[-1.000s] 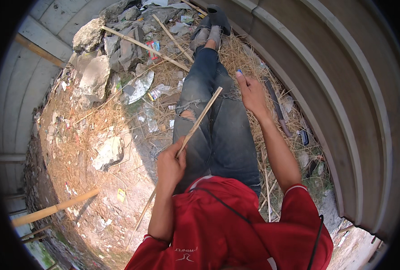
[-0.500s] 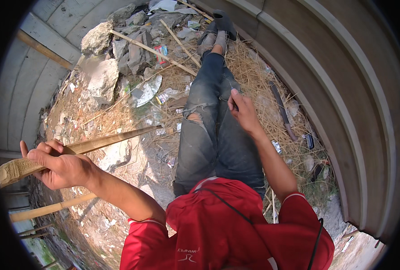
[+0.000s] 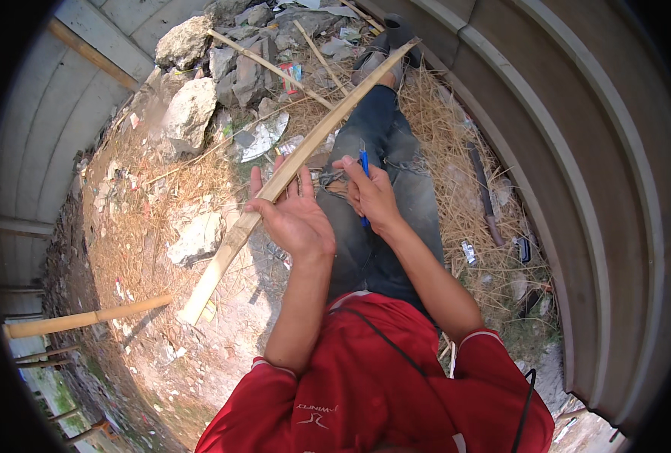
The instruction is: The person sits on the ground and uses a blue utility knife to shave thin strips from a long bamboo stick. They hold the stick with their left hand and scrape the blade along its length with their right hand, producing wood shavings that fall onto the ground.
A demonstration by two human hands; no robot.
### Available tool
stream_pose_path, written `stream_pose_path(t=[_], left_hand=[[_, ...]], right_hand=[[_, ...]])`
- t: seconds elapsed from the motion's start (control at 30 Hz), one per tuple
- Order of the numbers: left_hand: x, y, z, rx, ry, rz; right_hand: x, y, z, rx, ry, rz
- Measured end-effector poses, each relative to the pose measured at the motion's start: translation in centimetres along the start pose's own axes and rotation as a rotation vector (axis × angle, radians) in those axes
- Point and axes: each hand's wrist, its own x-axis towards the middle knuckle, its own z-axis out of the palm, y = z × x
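Observation:
A long split bamboo strip [image 3: 226, 260] runs aslant across my left hand, from low on the left up toward my feet. My left hand [image 3: 299, 223] is palm up under the strip, with its thumb laid over the edge and its fingers stretched out behind. To its right, my right hand [image 3: 371, 195] is closed around a slim blue utility knife [image 3: 364, 162], which points away from me. The knife's tip is small and hard to make out. My legs in torn dark trousers [image 3: 396, 136] stretch out below both hands.
Rocks [image 3: 188, 113] and thin bamboo sticks [image 3: 271, 68] lie at the far left. A bamboo pole [image 3: 90, 315] juts in from the left. Corrugated metal sheeting [image 3: 547, 151] rises along the right. A dark rod [image 3: 482, 189] rests on straw beside my leg.
My left hand has swung inward from the far left, bringing the bamboo strip across my legs. The right hand has moved slightly left and lower, and the blue knife now shows in it.

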Motion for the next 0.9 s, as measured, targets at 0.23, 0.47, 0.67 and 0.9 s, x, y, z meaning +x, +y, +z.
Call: stream_pose_path(t=[0.23, 0.47, 0.67, 0.9], left_hand=[[-3.5, -2.9, -1.5, -0.108, -0.082, -0.173], [-7.6, 2.5, -3.8, 0.499, -0.404, -0.422], [-6.0, 5.0, -6.1, 1.226, -0.518, 0.841], [-3.4, 1.6, -8.7, 1.139, -0.482, -0.217]], right_hand=[[3.2, 0.5, 0.8, 0.074, 0.029, -0.004], [7.6, -2.7, 0.0, -0.355, 0.087, -0.216], [9.7, -6.6, -1.1, -0.664, 0.193, -0.467], [7.7, -9.3, 0.6, -0.907, 0.047, -0.405]])
